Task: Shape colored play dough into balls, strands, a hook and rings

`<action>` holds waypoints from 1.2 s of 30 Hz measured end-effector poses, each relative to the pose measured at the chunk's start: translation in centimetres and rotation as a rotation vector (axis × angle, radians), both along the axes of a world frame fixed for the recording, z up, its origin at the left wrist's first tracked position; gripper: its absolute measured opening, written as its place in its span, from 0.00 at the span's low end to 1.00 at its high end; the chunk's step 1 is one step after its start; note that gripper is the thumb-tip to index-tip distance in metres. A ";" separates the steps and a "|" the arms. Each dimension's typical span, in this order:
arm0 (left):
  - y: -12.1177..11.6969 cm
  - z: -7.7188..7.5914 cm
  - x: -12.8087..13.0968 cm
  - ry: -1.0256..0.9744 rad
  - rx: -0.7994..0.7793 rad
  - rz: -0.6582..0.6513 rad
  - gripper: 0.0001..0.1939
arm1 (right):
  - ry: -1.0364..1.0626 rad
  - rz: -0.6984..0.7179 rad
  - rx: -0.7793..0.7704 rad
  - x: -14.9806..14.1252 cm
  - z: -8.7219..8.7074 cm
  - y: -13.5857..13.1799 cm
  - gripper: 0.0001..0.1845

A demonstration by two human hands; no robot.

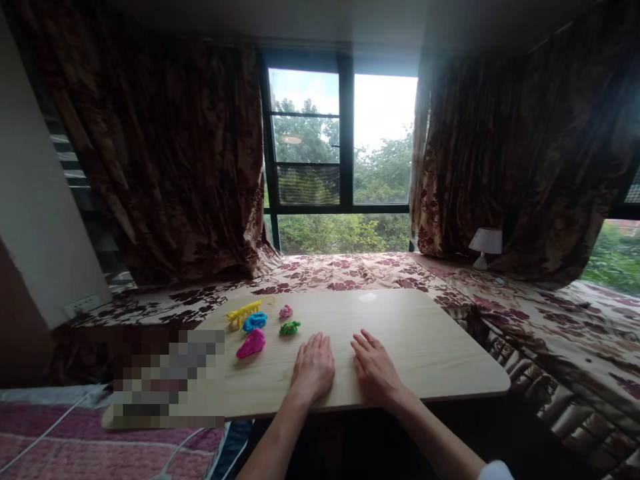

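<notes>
My left hand (pixel 314 367) and my right hand (pixel 374 367) lie flat, palms down, side by side on a light wooden table (pixel 425 333). Both have fingers stretched out and hold nothing. To the left of my left hand sit several small coloured toy figures: a yellow one (pixel 243 311), a blue one (pixel 255 321), a magenta one (pixel 251 344), a green one (pixel 289 327) and a small pink one (pixel 285 311). The green figure is nearest my left hand, a short way from its fingertips.
A floral-covered ledge (pixel 350 270) runs behind the table under a window (pixel 345 153) with dark floral curtains on both sides. A small white lamp (pixel 486 245) stands at the right. A blurred patch covers the table's left end. A pink quilt (pixel 60 447) lies lower left.
</notes>
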State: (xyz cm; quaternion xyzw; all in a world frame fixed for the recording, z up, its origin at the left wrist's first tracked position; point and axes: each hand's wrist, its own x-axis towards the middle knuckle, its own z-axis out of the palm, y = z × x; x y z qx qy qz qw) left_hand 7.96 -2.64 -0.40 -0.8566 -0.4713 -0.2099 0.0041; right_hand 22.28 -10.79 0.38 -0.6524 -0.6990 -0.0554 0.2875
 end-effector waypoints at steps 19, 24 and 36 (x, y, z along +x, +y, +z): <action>0.1 -0.5 0.1 0.065 0.074 0.047 0.23 | -0.075 0.141 -0.001 2.1 0.4 -2.9 0.23; 0.2 -0.2 0.2 0.096 0.057 0.043 0.23 | -0.053 -0.014 -0.039 -0.7 1.2 2.4 0.22; 0.1 -0.3 0.1 0.071 0.048 0.029 0.23 | -0.068 -0.039 -0.057 4.7 1.0 -1.2 0.23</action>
